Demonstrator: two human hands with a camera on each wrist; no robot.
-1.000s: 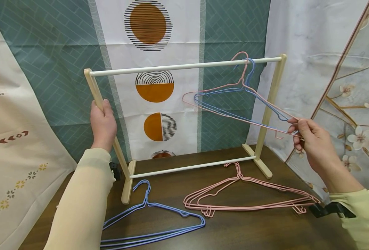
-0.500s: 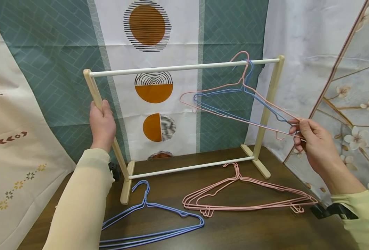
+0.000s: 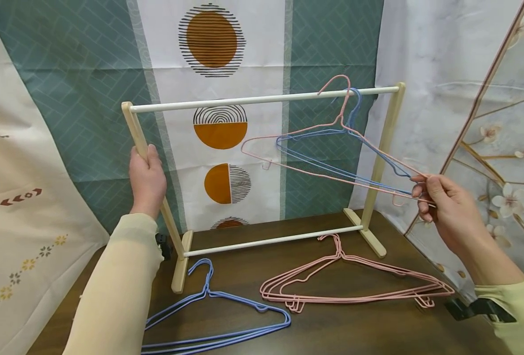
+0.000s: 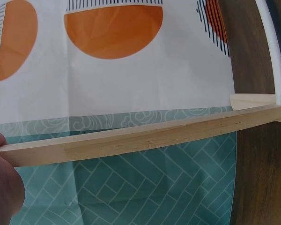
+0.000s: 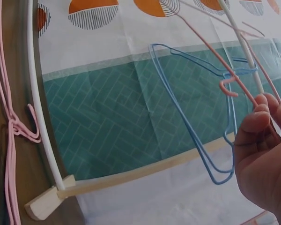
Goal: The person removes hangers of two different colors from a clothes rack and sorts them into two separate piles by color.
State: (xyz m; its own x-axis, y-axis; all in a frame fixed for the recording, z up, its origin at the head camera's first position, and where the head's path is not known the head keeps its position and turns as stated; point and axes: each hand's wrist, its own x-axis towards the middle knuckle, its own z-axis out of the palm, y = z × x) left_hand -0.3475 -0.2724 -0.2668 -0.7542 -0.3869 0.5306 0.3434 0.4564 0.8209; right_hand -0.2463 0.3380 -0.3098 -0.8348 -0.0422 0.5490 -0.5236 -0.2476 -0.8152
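My left hand grips the left wooden post of a small clothes rack. At the right, my right hand pinches one end of a pink wire hanger between thumb and fingers. That hanger's hook rises above the white top rail, and its tip overlaps the rail in the head view. Just behind it, blue hangers hang from the rail near the right post. The right wrist view shows the held pink hanger crossing in front of the blue ones.
Several pink hangers lie stacked on the dark table in front of the lower bar. Blue hangers lie at the front left, partly behind the left sleeve. Patterned cloths surround the rack.
The held pink hanger has shifted left, and its hook tip now shows across the front of the rail. My left hand keeps its grip on the post; the hung blue hangers look nearly unchanged.
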